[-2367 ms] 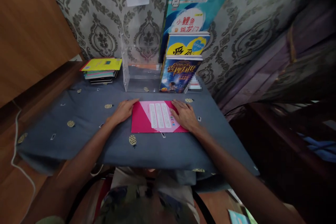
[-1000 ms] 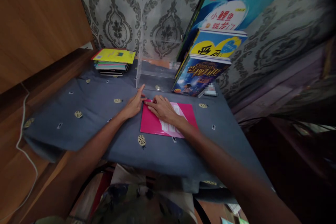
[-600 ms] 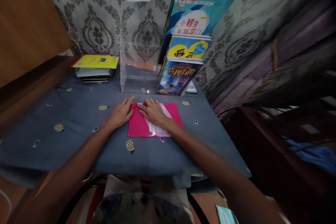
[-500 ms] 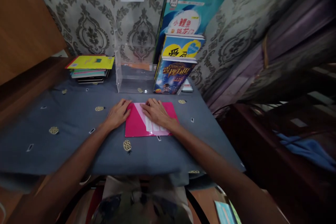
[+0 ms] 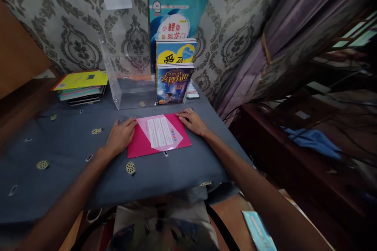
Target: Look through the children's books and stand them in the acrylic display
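A pink-and-magenta book (image 5: 160,135) lies on the cloth-covered table, with white text panels and small coloured characters on its upper face. My left hand (image 5: 120,135) rests along its left edge, fingers stretched out and fingertips touching the upper left corner. At the upper right corner, my right hand (image 5: 191,120) lies with its fingers extended over the edge, not closed round it. Whether any fingertips reach beneath the book cannot be seen.
Behind the book stands a clear acrylic rack (image 5: 118,98), its right column filled with upright books (image 5: 173,84). A stack of books (image 5: 82,82) lies at the back left. Cables and a blue cloth (image 5: 312,141) are at right; a light-blue book (image 5: 257,229) is below the table.
My right hand has moved off the middle of the pink book to its upper right corner, uncovering the text. My left hand stays at the left edge. The camera view has turned right.
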`<state>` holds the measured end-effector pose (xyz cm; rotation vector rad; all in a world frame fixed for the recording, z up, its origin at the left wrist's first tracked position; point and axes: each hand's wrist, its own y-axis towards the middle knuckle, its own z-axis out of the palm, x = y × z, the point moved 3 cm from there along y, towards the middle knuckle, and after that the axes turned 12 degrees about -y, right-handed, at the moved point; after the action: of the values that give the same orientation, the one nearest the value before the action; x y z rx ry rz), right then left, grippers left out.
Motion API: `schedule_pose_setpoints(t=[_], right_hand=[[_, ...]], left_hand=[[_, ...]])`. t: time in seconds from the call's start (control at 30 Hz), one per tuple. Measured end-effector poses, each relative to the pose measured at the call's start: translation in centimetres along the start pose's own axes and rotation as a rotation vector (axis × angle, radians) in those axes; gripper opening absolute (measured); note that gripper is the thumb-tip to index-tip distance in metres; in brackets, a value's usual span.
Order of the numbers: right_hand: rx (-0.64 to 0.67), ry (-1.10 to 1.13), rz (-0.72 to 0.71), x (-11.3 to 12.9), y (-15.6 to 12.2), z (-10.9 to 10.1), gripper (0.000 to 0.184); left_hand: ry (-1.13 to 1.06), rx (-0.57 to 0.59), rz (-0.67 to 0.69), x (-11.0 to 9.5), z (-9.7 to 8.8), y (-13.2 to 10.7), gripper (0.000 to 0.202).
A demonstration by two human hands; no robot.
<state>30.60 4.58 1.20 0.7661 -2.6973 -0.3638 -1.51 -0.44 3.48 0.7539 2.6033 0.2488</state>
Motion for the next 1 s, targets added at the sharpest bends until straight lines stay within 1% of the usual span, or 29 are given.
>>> schedule_pose_setpoints(t=[0.03, 0.1, 0.17, 0.23, 0.27, 0.33, 0.4, 0.5, 0.63, 0.8, 0.9, 1.0], right_hand=[[-0.001, -0.007, 0.001, 0.0, 0.0, 0.1, 0.039], [0.002, -0.021, 0.0, 0.1, 0.0, 0.2, 0.039], [0.006, -0.016, 0.001, 0.0, 0.0, 0.3, 0.041], [0.011, 0.003, 0.0, -0.1, 0.0, 0.3, 0.042], [0.012, 0.013, -0.002, -0.1, -0.1, 0.3, 0.042], [0.011, 0.029, 0.001, -0.1, -0.1, 0.2, 0.041], [0.007, 0.044, 0.009, -0.1, 0.0, 0.1, 0.041], [0.005, 0.066, 0.024, -0.2, 0.1, 0.0, 0.042], [0.01, 0.114, 0.071, -0.4, 0.1, -0.1, 0.047], [0.004, 0.176, 0.149, -0.6, -0.1, 0.0, 0.053], [-0.001, 0.183, 0.18, -0.6, -0.2, 0.0, 0.056], [-0.004, 0.16, 0.188, -0.6, -0.2, 0.0, 0.056]], left_hand=[[-0.019, 0.022, 0.041, -1.4, 0.3, 0.0, 0.039], [-0.106, 0.1, 0.165, -4.9, 1.2, 0.0, 0.039], [-0.199, 0.223, 0.309, -8.8, 2.6, 0.0, 0.04], [-0.238, 0.333, 0.418, -12.1, 3.9, 0.2, 0.041], [-0.238, 0.366, 0.45, -13.2, 4.5, 0.3, 0.041], [-0.218, 0.392, 0.478, -14.6, 5.4, 1.0, 0.042], [-0.202, 0.387, 0.486, -14.9, 5.9, 1.9, 0.043], [-0.198, 0.373, 0.493, -14.3, 6.3, 3.5, 0.044], [-0.122, 0.333, 0.464, -12.8, 6.8, 6.2, 0.044], [-0.056, 0.254, 0.399, -10.4, 7.5, 9.7, 0.04], [-0.066, 0.205, 0.382, -9.4, 7.9, 10.7, 0.04], [-0.098, 0.16, 0.392, -9.2, 8.1, 10.7, 0.04]])
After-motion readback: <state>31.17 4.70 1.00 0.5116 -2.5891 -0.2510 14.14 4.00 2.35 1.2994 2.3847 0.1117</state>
